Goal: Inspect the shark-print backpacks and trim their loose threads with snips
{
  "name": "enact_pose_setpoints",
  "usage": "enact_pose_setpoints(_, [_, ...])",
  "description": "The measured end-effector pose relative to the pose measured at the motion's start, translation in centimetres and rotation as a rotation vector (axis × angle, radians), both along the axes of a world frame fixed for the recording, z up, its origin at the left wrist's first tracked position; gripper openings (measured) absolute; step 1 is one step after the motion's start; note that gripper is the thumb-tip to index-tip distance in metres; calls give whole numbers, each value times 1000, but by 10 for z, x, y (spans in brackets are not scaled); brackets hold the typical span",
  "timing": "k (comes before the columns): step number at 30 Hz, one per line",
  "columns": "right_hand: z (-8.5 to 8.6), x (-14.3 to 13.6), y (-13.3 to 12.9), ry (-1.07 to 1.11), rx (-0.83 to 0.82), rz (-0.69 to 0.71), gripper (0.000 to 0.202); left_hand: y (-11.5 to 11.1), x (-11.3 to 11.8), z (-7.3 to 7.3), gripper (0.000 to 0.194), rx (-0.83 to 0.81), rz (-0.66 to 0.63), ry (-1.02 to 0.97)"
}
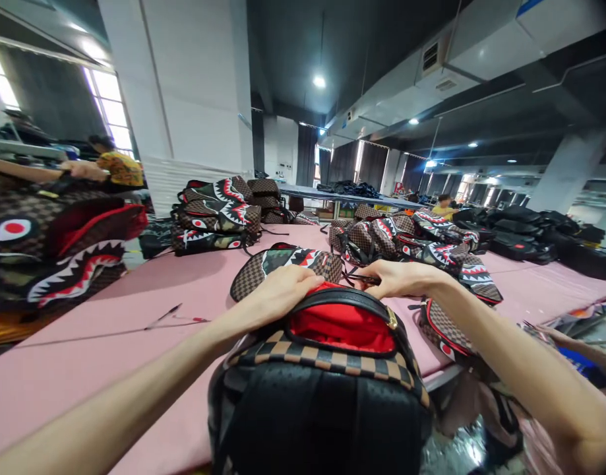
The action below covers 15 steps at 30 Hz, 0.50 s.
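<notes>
A checkered brown and black backpack [332,359] stands right in front of me, its padded black back side towards me. Its top gapes, and bright red lining [332,326] shows below the black carry handle [342,295]. My left hand [283,290] is closed on the far left edge of the opening, thumb near the lining. My right hand [394,278] is closed in a pinch just beyond the handle, at the far right side of the opening. Something small and dark shows at its fingertips; I cannot make out what. The bag's front panel [277,264], with camouflage and shark teeth, leans away over the table.
Stacked shark-mouth backpacks [218,214] stand at the back left of the pink table [149,369], with more bags [396,237] at the back right. A pen-like tool [164,315] lies on the left. Another person's hand [88,170] holds a backpack [60,244] at far left.
</notes>
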State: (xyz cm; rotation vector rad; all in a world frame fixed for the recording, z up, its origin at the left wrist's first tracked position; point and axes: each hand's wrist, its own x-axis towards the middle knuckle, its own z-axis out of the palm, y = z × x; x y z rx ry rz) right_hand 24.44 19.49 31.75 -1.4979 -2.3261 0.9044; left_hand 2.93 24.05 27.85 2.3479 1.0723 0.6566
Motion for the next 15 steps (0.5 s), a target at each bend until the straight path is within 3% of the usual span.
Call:
enact_pose_setpoints(7, [-31,22,6,387,-160,-153,30,11,0,-1,43,-23,-63,-95])
enact_pose_setpoints(9, [-38,21,8,478,-146,-183,33,4,-5,-3,41,91,12,-135])
enact_pose_setpoints(11, [-39,18,8,522,-118,-200,36,-12,-11,-6,37,316,106,-247])
enact_pose_setpoints(12, [-39,16,8,527,-107,-205,36,-22,-13,-7,35,416,89,-279])
enact_pose_setpoints(14, [-38,12,7,515,-86,-215,35,-40,-14,-6,32,472,-109,-192])
enact_pose_setpoints(15, [-37,10,6,505,-73,-219,34,-47,-13,-4,31,399,-253,-59])
